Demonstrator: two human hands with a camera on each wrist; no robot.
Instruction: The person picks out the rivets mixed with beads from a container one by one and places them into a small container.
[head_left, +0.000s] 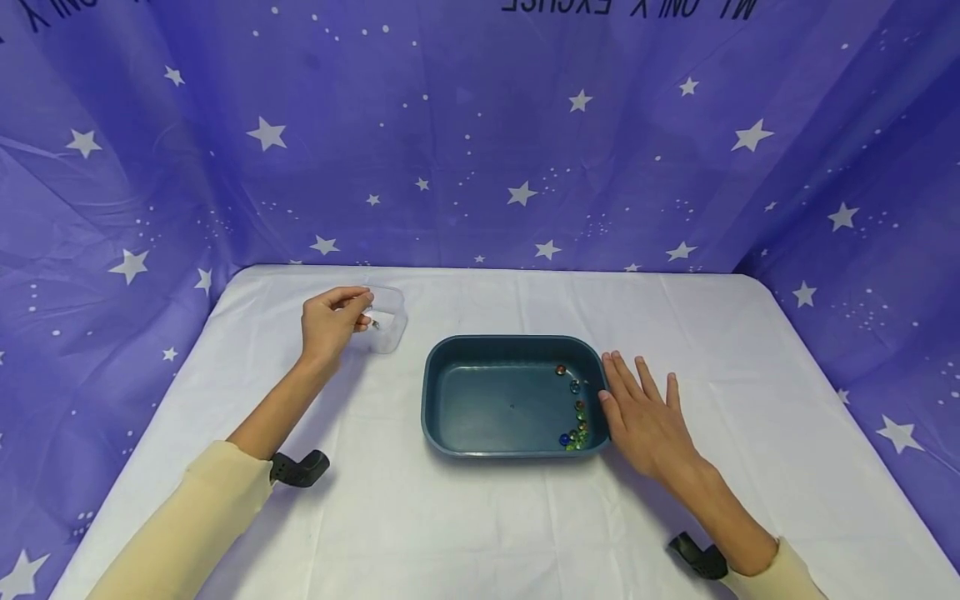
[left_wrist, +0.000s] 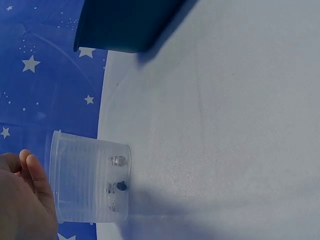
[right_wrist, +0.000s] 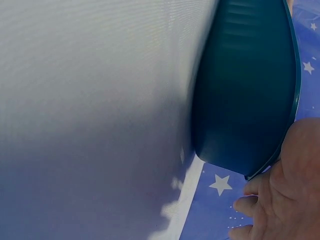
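Note:
My left hand [head_left: 333, 321] is over a clear plastic tub [head_left: 392, 329], its thumb and fingertips drawn close together near the rim. Whether anything lies between those fingertips cannot be made out. Through the wall of the tub [left_wrist: 82, 180] in the left wrist view, a few marbles [left_wrist: 121, 185] show at the bottom, one of them dark. My right hand [head_left: 648, 421] lies with spread, straight fingers against the right end of a dark teal tray [head_left: 468, 408]. Several coloured glass marbles [head_left: 580, 415] are gathered along the right side inside the tray.
A white cloth [head_left: 480, 525] covers the table. Blue-purple fabric with white stars [head_left: 480, 150] hangs behind it and at both sides. Black wrist devices [head_left: 300, 469] are worn on both forearms, below cream sleeves [head_left: 187, 525].

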